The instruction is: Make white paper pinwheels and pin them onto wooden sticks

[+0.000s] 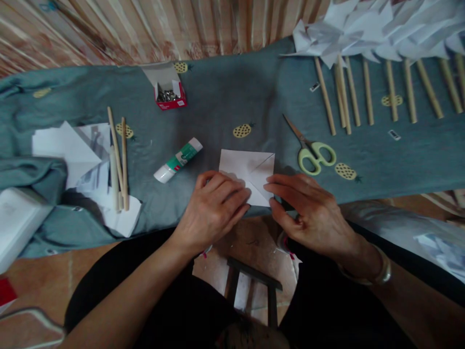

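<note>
A white square of paper lies at the table's near edge, in front of me. A slit or dark line runs from its upper right corner toward the middle, and another line runs toward the lower right. My left hand is closed over the lower left part, its fingers pressed together on the paper. My right hand pinches the right edge between thumb and fingers. Scissors with pale green handles lie to the right of the paper. Left of it is a white and green glue stick.
A red box of small metal pieces stands open behind the glue stick. Wooden sticks and paper pieces lie at left. Several paper pinwheels on sticks lie at back right. A cloth with pineapple prints covers the table.
</note>
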Available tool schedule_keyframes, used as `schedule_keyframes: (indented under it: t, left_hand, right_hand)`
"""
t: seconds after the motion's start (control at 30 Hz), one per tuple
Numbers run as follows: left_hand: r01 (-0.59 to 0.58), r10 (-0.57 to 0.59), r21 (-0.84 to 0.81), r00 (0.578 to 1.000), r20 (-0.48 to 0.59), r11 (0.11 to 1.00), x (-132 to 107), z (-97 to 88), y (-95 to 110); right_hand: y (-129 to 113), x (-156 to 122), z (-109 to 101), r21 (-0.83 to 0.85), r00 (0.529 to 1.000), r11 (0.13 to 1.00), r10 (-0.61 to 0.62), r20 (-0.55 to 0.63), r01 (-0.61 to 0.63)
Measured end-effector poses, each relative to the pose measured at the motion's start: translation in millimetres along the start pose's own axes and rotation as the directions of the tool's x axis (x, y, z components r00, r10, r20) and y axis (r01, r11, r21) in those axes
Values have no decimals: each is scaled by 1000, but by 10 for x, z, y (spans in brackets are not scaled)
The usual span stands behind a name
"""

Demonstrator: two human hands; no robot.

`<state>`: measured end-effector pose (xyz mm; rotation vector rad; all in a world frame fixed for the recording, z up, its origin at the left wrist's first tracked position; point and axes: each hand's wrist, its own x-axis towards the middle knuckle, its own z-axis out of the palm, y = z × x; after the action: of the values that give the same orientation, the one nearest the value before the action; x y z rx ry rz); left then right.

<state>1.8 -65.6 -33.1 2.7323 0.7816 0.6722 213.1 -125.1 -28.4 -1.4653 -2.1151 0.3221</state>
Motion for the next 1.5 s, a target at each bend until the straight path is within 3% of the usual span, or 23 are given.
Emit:
schedule_keyframes:
  t: [0.33,0.6,0.97,1.23,1.5]
  left_hand:
    - [-9,10,13,999,-30,1000,-18,-9,36]
    - [-18,15,-58,999,-48,998,-37,-8,80]
    - [-32,31,-74,999,-16,997,-86,12,92]
    - [11,-14,-115,1000,-18,993,-92,32,93]
    - [46,-47,-153,999,-2,987,-73,39,81]
  right_hand:
    - [21,48,-54,150,996,987,55,71,-65]
    - [39,80,23,399,971,886,203,126,-237]
    - [-29,173,122,254,982,948,183,56,-191]
    - [-37,154,145,237,977,948,211,29,-211]
    - [-49,150,142,193,989,970,147,6,-145]
